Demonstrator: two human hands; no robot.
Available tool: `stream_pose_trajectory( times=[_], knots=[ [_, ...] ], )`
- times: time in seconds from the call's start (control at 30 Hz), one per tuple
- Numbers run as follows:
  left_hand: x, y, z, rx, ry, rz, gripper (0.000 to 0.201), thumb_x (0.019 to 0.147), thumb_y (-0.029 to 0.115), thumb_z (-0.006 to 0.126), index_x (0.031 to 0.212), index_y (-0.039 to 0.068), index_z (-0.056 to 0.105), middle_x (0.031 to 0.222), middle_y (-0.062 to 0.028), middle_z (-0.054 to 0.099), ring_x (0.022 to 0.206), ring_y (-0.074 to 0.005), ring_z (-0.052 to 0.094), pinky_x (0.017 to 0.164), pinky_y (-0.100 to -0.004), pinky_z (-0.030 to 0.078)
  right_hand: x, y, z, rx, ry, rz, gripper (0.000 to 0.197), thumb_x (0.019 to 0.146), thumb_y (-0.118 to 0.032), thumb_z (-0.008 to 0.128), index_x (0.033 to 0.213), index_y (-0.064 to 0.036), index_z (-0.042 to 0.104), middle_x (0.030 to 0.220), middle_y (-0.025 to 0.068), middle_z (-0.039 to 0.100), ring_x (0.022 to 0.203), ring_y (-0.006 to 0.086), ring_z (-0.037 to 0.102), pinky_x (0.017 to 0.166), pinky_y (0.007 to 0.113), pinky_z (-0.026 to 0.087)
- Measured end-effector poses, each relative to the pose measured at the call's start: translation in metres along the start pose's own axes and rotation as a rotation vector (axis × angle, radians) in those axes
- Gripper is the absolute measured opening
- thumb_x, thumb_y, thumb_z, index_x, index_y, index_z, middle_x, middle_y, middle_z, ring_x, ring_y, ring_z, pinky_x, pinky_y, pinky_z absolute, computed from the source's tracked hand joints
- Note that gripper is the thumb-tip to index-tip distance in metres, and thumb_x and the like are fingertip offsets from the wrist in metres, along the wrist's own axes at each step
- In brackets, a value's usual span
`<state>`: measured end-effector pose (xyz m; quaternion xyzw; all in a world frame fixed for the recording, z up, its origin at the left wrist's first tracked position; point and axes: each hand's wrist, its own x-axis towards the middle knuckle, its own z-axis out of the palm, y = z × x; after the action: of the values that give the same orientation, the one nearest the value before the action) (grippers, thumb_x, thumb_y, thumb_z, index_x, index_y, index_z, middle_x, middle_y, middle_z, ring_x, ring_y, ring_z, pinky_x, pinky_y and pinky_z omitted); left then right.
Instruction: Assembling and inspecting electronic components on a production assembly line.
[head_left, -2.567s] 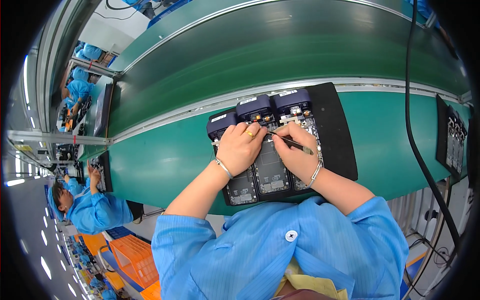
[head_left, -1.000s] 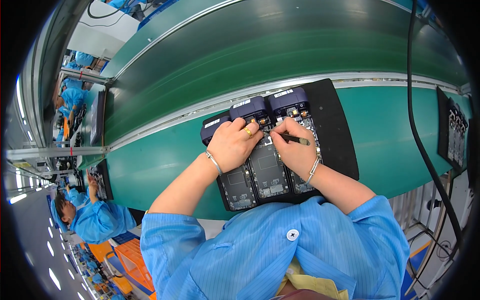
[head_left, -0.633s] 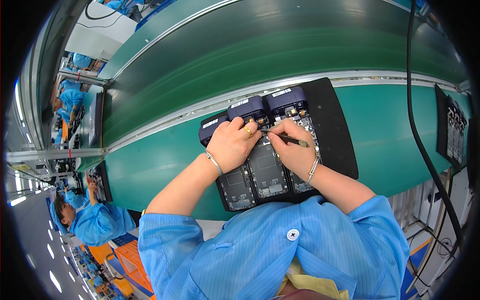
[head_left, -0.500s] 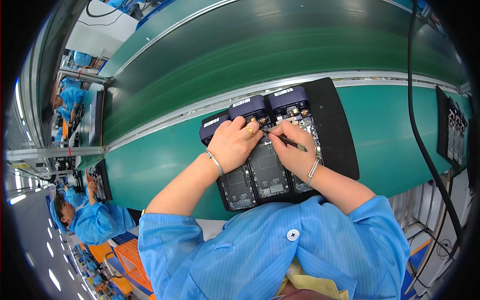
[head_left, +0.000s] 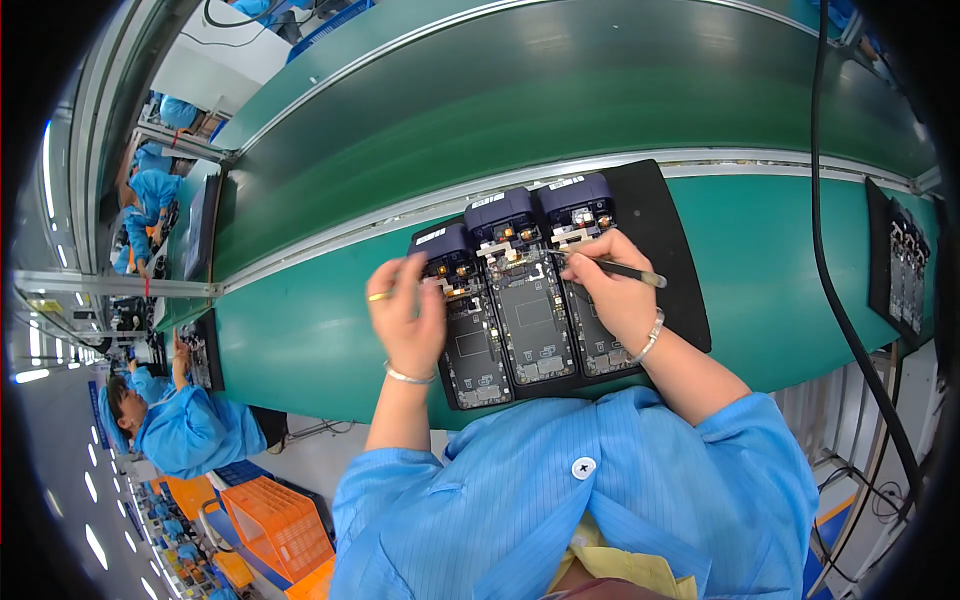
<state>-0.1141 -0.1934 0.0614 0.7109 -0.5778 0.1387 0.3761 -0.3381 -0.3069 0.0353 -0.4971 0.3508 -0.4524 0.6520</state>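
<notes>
My right hand [head_left: 618, 296] grips slim dark tweezers [head_left: 640, 273]. Their tip points at the upper part of the middle device; whether it touches cannot be made out. Three opened handheld electronic devices lie side by side on a black mat [head_left: 665, 250]: a left one [head_left: 473, 350], a middle one [head_left: 525, 310] and a right one [head_left: 600, 345] partly covered by my right hand. Circuit boards show in each, and a dark purple block tops each one. My left hand [head_left: 408, 320], slightly blurred, hovers beside the left device with fingers apart and nothing in them.
The mat lies on a green bench [head_left: 300, 330], with a wide green conveyor belt [head_left: 500, 100] beyond a metal rail. A black cable [head_left: 830, 230] hangs at the right, near another mat with devices [head_left: 905, 265]. A co-worker [head_left: 190, 420] sits at the left near an orange crate [head_left: 280, 525].
My left hand has lifted off the middle device and moved left, its fingers opening. My right hand with the tweezers has shifted slightly right, uncovering the middle device's upper part.
</notes>
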Motion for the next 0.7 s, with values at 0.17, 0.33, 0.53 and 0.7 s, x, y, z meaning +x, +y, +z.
stream_pose_trajectory(
  times=[0.17,0.33,0.53,0.7],
  knots=[
    [-0.055,-0.026,-0.012,-0.093,-0.264,-0.490,0.030,0.090,0.007,0.060,0.119,-0.002,0.064,0.104,-0.0184,0.063,0.097,-0.0295,0.062,0.083,-0.0366,0.051,-0.019,-0.011,-0.012,-0.265,0.038,-0.140,0.009,0.084,-0.003,0.069,0.082,-0.0013,0.061,0.081,0.0061,0.068,0.069,0.0084,0.063,0.064,0.025,0.050],
    [-0.058,-0.007,0.010,-0.150,-0.291,-0.389,0.033,0.090,0.007,0.061,0.121,-0.003,0.063,0.104,-0.0168,0.062,0.091,-0.0278,0.062,0.082,-0.0343,0.051,-0.023,-0.013,0.005,-0.228,-0.134,-0.160,0.010,0.084,-0.001,0.069,0.082,-0.0017,0.059,0.078,0.0037,0.065,0.069,0.0076,0.060,0.061,0.024,0.048],
    [-0.016,0.039,0.008,-0.127,-0.350,-0.182,0.032,0.083,0.004,0.068,0.115,0.000,0.065,0.094,-0.0116,0.061,0.081,-0.0241,0.061,0.068,-0.0322,0.052,-0.018,-0.008,0.006,-0.311,-0.103,-0.057,0.009,0.084,-0.002,0.068,0.081,-0.0028,0.059,0.071,0.0031,0.063,0.064,0.0075,0.059,0.058,0.025,0.045],
    [0.013,0.050,0.010,-0.010,-0.404,0.438,0.038,0.071,0.002,0.073,0.108,0.006,0.069,0.100,-0.0048,0.063,0.082,-0.0223,0.061,0.067,-0.0349,0.052,-0.014,0.006,0.009,-0.345,-0.121,-0.111,0.011,0.083,-0.005,0.069,0.081,-0.0030,0.058,0.070,0.0065,0.063,0.060,0.0133,0.060,0.056,0.028,0.046]
  ],
)
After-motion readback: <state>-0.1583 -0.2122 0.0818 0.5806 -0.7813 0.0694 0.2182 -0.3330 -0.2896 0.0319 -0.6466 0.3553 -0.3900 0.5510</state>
